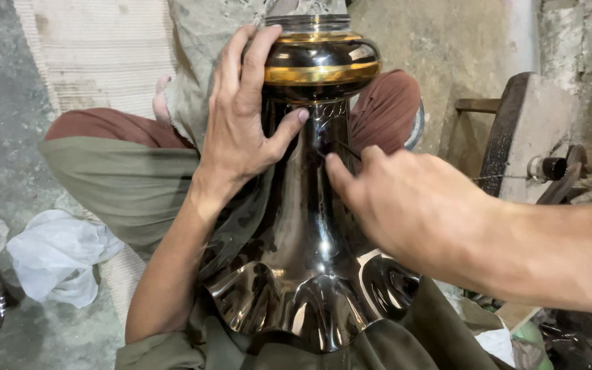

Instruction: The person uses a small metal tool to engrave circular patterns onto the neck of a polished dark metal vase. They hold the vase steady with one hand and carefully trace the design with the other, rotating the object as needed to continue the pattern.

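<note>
Dark glass vase (303, 226), glossy, lay along lap, ruffled rim toward body, gold-banded bulb (320, 62) pointing away. Left hand (241, 123) clamped on narrow neck just below bulb, fingers over top, thumb pressed against front. Right hand (405, 205) closed around thin dark tool (345, 149), tip touching neck beside left thumb. Olive cloth (125, 178) draped across knees under vase; rust-brown trousers (111, 127) behind. White crumpled rag (59, 257) on concrete floor (1, 123) at left. Woven mat (97, 48) beyond. Wooden frame (515, 130) with small spool (549, 168) at right, well apart.
</note>
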### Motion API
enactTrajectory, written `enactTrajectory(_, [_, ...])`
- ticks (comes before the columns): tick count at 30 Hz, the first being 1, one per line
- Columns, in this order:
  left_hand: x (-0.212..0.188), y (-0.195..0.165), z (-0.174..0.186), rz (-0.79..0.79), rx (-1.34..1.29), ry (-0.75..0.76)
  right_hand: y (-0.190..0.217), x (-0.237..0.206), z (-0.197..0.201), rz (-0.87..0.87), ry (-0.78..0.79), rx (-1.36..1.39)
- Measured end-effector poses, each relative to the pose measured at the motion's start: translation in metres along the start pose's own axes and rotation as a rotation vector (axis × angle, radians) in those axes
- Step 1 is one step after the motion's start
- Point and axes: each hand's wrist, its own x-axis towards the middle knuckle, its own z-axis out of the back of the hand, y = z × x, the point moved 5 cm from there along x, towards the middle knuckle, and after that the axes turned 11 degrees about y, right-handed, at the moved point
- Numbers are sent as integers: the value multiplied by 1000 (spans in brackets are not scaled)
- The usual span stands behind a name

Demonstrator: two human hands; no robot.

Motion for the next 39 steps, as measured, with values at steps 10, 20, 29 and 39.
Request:
enactTrajectory(10, [-9, 11, -3, 11, 27, 8, -67, 53, -53, 193, -335, -976])
enactTrajectory(20, [-13, 10, 3, 84, 11, 76, -83, 79, -49, 228, -559, -1099])
enactTrajectory(29, [-21, -9, 12, 284, 123, 144, -107, 96, -81, 738, -1030, 111])
enactTrajectory(39, [-51, -38, -13, 649, 133, 315, -121, 210, -173, 1175, -712, 1384])
